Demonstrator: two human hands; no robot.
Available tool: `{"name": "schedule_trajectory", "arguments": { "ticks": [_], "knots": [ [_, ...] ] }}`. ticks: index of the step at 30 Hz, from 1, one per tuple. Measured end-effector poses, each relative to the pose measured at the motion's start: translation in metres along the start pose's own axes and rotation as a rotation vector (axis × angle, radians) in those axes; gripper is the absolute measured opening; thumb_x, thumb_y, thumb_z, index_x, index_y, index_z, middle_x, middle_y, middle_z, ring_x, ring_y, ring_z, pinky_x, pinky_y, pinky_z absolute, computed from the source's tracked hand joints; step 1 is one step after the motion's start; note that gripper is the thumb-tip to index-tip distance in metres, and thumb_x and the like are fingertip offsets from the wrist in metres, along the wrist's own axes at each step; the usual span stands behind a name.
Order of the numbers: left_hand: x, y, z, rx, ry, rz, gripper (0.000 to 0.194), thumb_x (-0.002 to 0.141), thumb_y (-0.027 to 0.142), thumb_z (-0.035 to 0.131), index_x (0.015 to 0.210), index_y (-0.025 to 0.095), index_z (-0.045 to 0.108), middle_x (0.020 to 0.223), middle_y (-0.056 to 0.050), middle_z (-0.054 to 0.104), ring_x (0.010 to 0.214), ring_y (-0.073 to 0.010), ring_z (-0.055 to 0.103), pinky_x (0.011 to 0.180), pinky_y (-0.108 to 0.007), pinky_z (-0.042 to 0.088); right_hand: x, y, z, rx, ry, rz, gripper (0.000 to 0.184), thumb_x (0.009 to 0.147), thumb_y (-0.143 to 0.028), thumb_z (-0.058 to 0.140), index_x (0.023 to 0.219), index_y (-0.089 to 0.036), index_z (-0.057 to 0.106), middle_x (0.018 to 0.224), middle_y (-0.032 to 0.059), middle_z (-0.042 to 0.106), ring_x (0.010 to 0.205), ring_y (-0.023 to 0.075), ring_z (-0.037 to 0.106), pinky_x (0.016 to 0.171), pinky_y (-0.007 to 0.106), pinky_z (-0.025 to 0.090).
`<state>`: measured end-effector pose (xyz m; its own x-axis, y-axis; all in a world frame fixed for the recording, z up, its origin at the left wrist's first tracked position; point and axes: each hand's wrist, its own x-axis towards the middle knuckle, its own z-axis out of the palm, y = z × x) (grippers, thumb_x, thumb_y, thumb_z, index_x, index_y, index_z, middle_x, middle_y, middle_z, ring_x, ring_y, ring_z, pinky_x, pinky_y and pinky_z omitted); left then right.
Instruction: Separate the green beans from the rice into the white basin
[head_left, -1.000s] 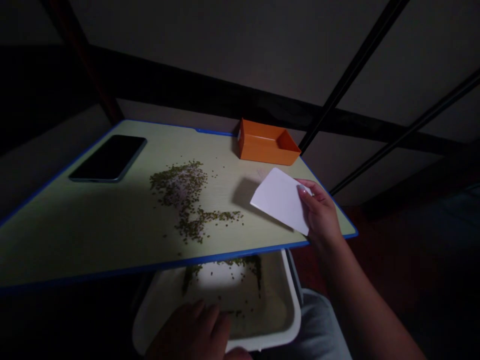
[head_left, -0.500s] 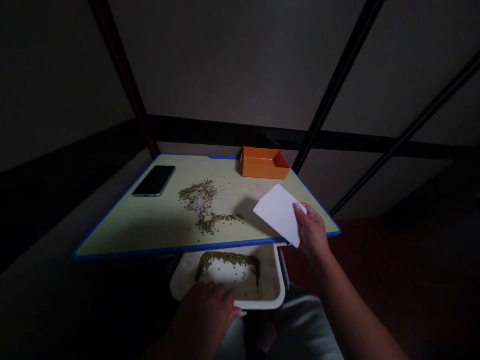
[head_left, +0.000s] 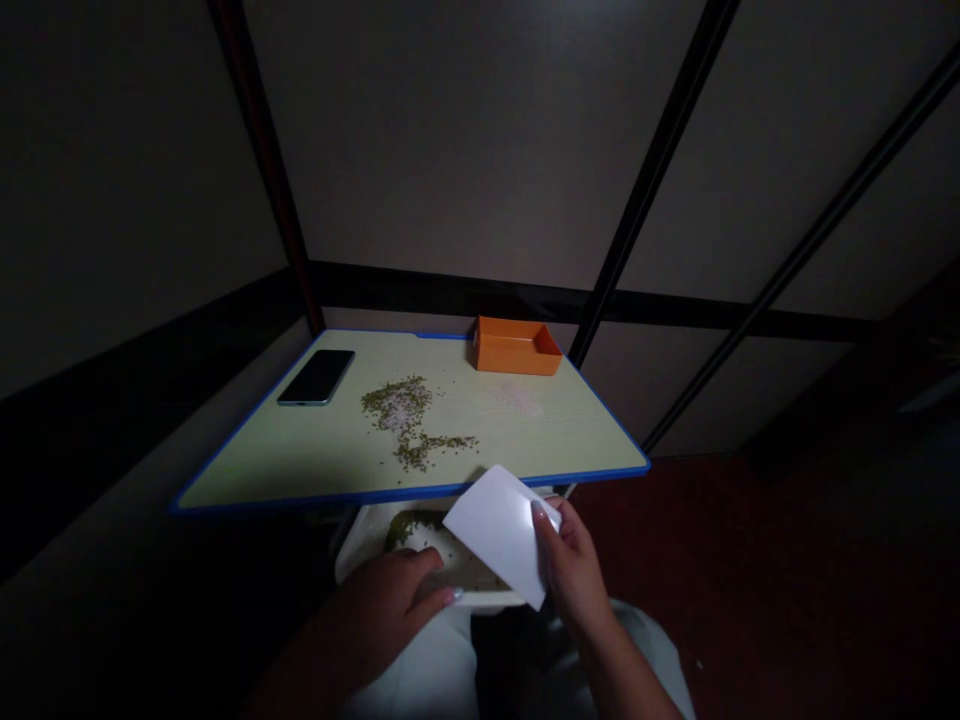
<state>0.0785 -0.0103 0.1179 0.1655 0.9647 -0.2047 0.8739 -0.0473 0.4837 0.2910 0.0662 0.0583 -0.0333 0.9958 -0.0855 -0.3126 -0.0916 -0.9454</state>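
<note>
My right hand (head_left: 576, 565) pinches a white card (head_left: 495, 530) by its right edge, thumb on top. The card is tilted above the right part of a white plastic basin (head_left: 491, 599) and hides much of its inside. At the near rim, my left hand (head_left: 397, 595) grips the basin, with its thumb outside and its fingers over the inner side. Small green grains, like mung beans (head_left: 401, 525), lie along the basin's far left inside. On the table, a loose pile of green and pale grains (head_left: 401, 405) trails toward the front edge.
The pale tabletop (head_left: 300, 465) with blue edging overhangs the basin. An orange open box (head_left: 517, 352) stands at its back right, a dark-screened phone (head_left: 317, 377) at back left. Thin pale pinkish grains (head_left: 514, 399) lie before the box. Panelled wall (head_left: 450, 150) rises behind.
My right hand has brought the card from above the table's right side down and left, over the basin. My left hand stays at the basin's near rim. The view has shifted.
</note>
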Motion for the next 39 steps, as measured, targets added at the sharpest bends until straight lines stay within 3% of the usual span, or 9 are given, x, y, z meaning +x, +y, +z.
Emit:
{"name": "schedule_trajectory", "arguments": {
  "ticks": [4, 9, 13, 16, 21, 26, 30, 34, 39],
  "knots": [
    [-0.002, -0.009, -0.031, -0.097, 0.035, 0.027, 0.038, 0.090, 0.051, 0.040, 0.097, 0.025, 0.067, 0.095, -0.003, 0.073, 0.091, -0.0192, 0.066, 0.083, -0.033, 0.048, 0.003, 0.002, 0.002, -0.125, -0.021, -0.083, 0.053, 0.067, -0.069, 0.074, 0.078, -0.021, 0.053, 0.061, -0.0040, 0.057, 0.055, 0.0128, 0.050, 0.052, 0.023, 0.040],
    [0.009, -0.002, -0.096, -0.200, 0.130, 0.111, 0.044, 0.093, 0.057, 0.042, 0.098, 0.019, 0.063, 0.092, -0.003, 0.068, 0.087, -0.0166, 0.064, 0.085, -0.040, 0.051, 0.010, 0.008, -0.005, -0.261, -0.091, -0.175, 0.049, 0.074, -0.067, 0.068, 0.078, -0.021, 0.053, 0.066, -0.0025, 0.057, 0.060, 0.0129, 0.050, 0.054, 0.023, 0.040],
    [0.048, 0.035, -0.152, -0.208, 0.132, 0.248, 0.041, 0.090, 0.051, 0.056, 0.114, 0.019, 0.059, 0.111, -0.006, 0.065, 0.096, -0.0177, 0.064, 0.085, -0.042, 0.055, 0.014, 0.012, -0.010, -0.298, -0.155, -0.194, 0.047, 0.078, -0.065, 0.066, 0.080, -0.021, 0.052, 0.068, -0.0031, 0.054, 0.061, 0.0123, 0.048, 0.054, 0.023, 0.039],
    [0.093, 0.075, -0.166, -0.132, 0.066, 0.383, 0.041, 0.089, 0.047, 0.059, 0.118, 0.019, 0.058, 0.117, -0.007, 0.063, 0.099, -0.0185, 0.063, 0.085, -0.042, 0.056, 0.016, 0.014, -0.013, -0.281, -0.222, -0.161, 0.047, 0.078, -0.066, 0.066, 0.081, -0.021, 0.050, 0.069, -0.0035, 0.052, 0.060, 0.0116, 0.046, 0.053, 0.023, 0.038],
    [0.137, 0.101, -0.110, 0.101, 0.025, 0.616, 0.042, 0.089, 0.046, 0.059, 0.122, 0.021, 0.056, 0.126, -0.008, 0.060, 0.108, -0.0212, 0.061, 0.091, -0.046, 0.054, 0.017, 0.013, -0.022, -0.261, -0.336, -0.110, 0.050, 0.078, -0.068, 0.065, 0.079, -0.022, 0.047, 0.066, -0.0053, 0.044, 0.058, 0.0094, 0.038, 0.050, 0.021, 0.030],
    [0.126, 0.049, -0.036, 0.250, -0.064, 0.793, 0.042, 0.089, 0.044, 0.060, 0.125, 0.022, 0.055, 0.132, -0.009, 0.058, 0.115, -0.0229, 0.059, 0.096, -0.049, 0.052, 0.016, 0.015, -0.036, -0.241, -0.435, -0.093, 0.049, 0.080, -0.065, 0.066, 0.074, -0.021, 0.044, 0.063, -0.0070, 0.037, 0.057, 0.0077, 0.029, 0.051, 0.019, 0.026],
    [0.115, 0.013, -0.014, 0.295, -0.137, 0.821, 0.051, 0.096, 0.022, 0.038, 0.147, 0.022, 0.034, 0.155, -0.013, 0.040, 0.144, -0.0246, 0.036, 0.116, -0.047, 0.036, 0.016, 0.019, -0.044, -0.152, -0.502, -0.050, 0.050, 0.078, -0.065, 0.068, 0.075, -0.022, 0.043, 0.062, -0.0075, 0.036, 0.054, 0.0070, 0.027, 0.050, 0.019, 0.025],
    [0.117, 0.001, 0.002, 0.315, -0.266, 0.817, 0.085, 0.083, 0.034, 0.061, 0.154, 0.021, 0.016, 0.162, -0.012, 0.026, 0.147, -0.0263, 0.032, 0.118, -0.042, 0.033, 0.018, 0.022, -0.048, -0.081, -0.464, -0.049, 0.052, 0.074, -0.064, 0.072, 0.071, -0.021, 0.043, 0.062, -0.0064, 0.038, 0.055, 0.0076, 0.031, 0.052, 0.019, 0.029],
    [0.125, -0.003, 0.032, 0.311, -0.273, 0.755, 0.069, 0.092, 0.044, 0.046, 0.152, 0.019, 0.024, 0.161, -0.011, 0.027, 0.148, -0.0271, 0.030, 0.117, -0.044, 0.037, 0.018, 0.029, -0.055, -0.012, -0.272, 0.012, 0.057, 0.064, -0.067, 0.076, 0.067, -0.022, 0.040, 0.054, -0.0080, 0.035, 0.049, 0.0064, 0.025, 0.048, 0.019, 0.024]
  ]
}}
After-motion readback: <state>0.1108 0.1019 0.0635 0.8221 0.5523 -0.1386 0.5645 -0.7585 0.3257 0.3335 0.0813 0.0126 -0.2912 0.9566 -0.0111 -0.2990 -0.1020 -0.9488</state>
